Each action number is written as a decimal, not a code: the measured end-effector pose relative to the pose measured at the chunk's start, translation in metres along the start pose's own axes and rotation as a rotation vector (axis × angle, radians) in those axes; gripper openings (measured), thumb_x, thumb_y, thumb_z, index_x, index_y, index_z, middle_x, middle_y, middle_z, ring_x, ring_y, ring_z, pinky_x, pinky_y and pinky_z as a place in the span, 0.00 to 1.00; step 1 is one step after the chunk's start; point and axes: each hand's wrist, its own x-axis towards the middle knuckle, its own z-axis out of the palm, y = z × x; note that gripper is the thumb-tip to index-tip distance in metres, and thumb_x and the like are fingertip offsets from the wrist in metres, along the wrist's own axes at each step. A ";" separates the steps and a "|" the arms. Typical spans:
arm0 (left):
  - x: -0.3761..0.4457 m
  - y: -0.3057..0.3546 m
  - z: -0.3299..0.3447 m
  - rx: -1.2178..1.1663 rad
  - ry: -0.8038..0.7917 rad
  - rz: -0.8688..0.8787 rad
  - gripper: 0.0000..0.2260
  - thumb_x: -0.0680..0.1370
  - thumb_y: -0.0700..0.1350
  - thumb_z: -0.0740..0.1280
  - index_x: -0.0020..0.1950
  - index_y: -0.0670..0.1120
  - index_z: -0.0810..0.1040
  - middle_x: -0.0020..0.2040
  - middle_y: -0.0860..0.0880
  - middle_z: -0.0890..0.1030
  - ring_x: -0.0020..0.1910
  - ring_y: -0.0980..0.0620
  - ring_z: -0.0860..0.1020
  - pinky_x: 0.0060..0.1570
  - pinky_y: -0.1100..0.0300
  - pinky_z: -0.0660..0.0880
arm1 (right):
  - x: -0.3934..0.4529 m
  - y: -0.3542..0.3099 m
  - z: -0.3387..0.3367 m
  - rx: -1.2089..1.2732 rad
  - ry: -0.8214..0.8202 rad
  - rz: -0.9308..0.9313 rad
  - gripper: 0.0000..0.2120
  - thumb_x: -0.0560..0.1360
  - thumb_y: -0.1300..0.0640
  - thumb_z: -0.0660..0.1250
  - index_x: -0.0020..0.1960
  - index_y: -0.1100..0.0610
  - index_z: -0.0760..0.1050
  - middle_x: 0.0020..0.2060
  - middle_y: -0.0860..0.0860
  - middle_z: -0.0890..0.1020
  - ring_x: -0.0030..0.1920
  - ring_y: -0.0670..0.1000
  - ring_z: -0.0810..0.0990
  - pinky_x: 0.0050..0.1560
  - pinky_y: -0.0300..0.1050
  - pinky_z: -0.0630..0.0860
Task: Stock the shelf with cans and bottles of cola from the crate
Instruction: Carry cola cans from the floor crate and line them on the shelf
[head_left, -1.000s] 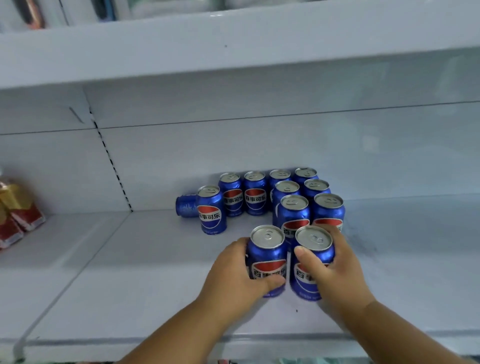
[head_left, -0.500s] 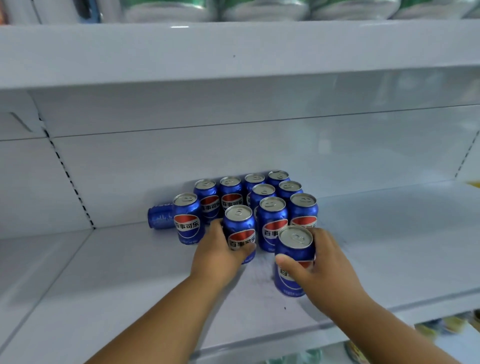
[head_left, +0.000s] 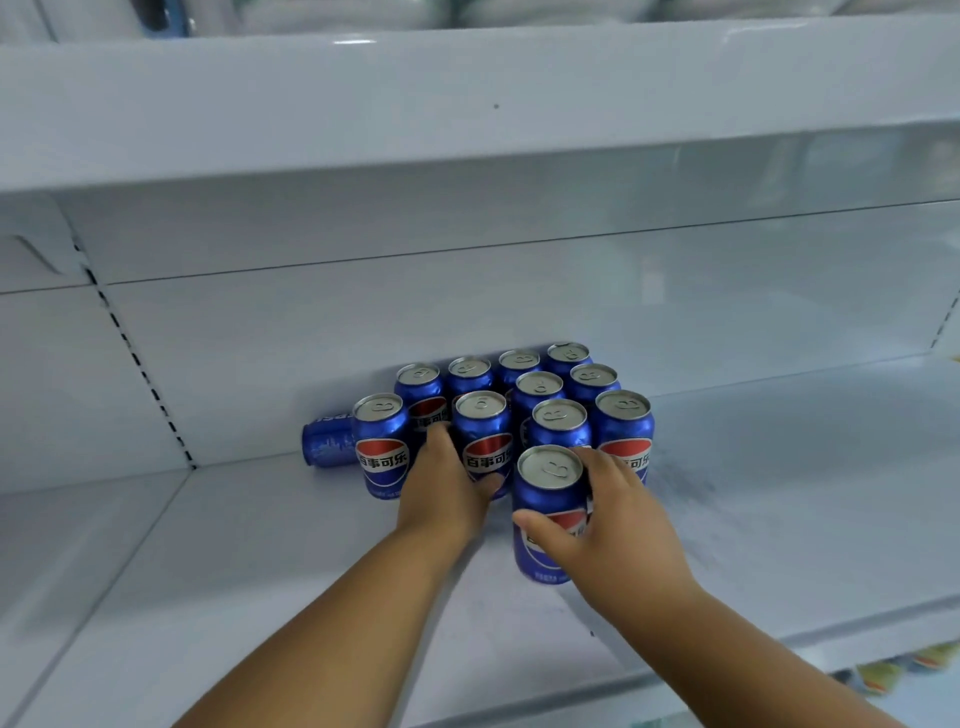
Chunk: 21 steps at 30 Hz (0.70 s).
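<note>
A: Nearest, mid-frame, the right hand (head_left: 615, 525) wraps an upright can (head_left: 550, 512) on the shelf (head_left: 779, 545), just ahead of the pack.

B: Yep. Just left and farther back, the left hand (head_left: 447, 493) grips another can (head_left: 483, 441), already among the rows (head_left: 545, 384).

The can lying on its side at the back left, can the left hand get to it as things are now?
Probably not directly: the left hand grips an upright can, and another standing can blocks the tipped can.
</note>
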 end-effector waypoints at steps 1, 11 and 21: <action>0.002 -0.001 0.002 -0.003 0.002 0.011 0.29 0.68 0.49 0.78 0.63 0.51 0.67 0.61 0.51 0.80 0.58 0.47 0.79 0.55 0.50 0.77 | 0.002 0.000 0.002 -0.014 -0.007 -0.001 0.35 0.67 0.36 0.75 0.69 0.46 0.68 0.61 0.42 0.75 0.56 0.41 0.72 0.55 0.34 0.69; 0.027 -0.006 0.013 -0.009 0.018 0.018 0.30 0.68 0.49 0.80 0.65 0.49 0.69 0.61 0.50 0.81 0.60 0.46 0.79 0.56 0.50 0.76 | 0.006 0.000 0.002 -0.042 -0.047 0.017 0.37 0.66 0.34 0.74 0.69 0.46 0.66 0.61 0.41 0.73 0.55 0.40 0.70 0.54 0.33 0.68; 0.026 -0.010 0.016 -0.020 -0.002 0.031 0.33 0.68 0.52 0.79 0.68 0.51 0.66 0.65 0.49 0.77 0.63 0.47 0.77 0.60 0.51 0.76 | 0.009 -0.001 0.003 -0.024 -0.073 0.006 0.36 0.66 0.34 0.74 0.69 0.46 0.66 0.60 0.39 0.72 0.55 0.39 0.70 0.54 0.33 0.68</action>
